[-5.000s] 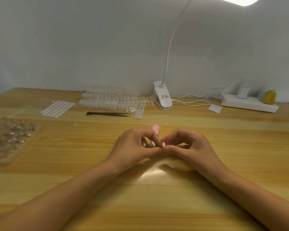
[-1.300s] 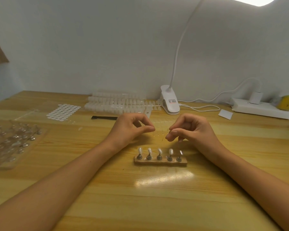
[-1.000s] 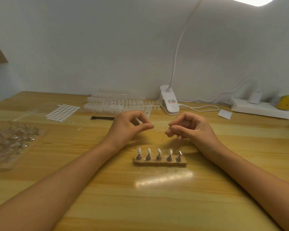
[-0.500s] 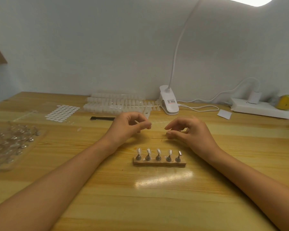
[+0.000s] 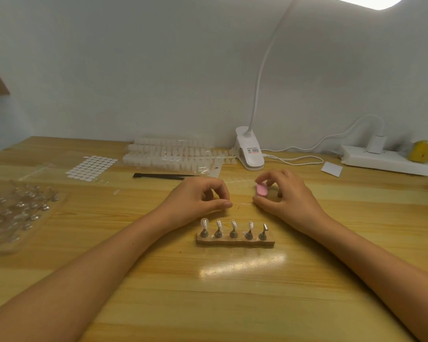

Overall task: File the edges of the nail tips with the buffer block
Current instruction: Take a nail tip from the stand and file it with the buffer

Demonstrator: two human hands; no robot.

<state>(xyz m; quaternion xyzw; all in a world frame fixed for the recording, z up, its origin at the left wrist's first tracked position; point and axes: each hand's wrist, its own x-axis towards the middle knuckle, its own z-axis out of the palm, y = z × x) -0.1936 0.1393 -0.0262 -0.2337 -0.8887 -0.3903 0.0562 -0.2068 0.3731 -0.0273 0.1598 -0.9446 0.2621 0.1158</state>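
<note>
A small wooden stand (image 5: 235,241) lies in front of me with several metal pegs. Clear nail tips (image 5: 219,224) sit on most pegs; the rightmost peg (image 5: 264,230) looks bare. Just behind the stand's right end, my right hand (image 5: 286,197) pinches a pink buffer block (image 5: 261,189) between thumb and fingers, a little above the table. My left hand (image 5: 198,199) rests behind the stand's left end with its thumb pressed to the curled fingers. Nothing shows between them.
Black tweezers (image 5: 163,176) and strips of spare nail tips (image 5: 173,154) lie behind my hands. A sheet of white adhesive dots (image 5: 92,165) and a clear bag of metal pegs (image 5: 17,211) sit at the left. A clip lamp (image 5: 250,151), its cable and a power strip (image 5: 386,162) are at the back right.
My right hand has reached back a little and now holds the pink buffer block, which was not visible in it half a second ago. My left hand has hardly moved.
</note>
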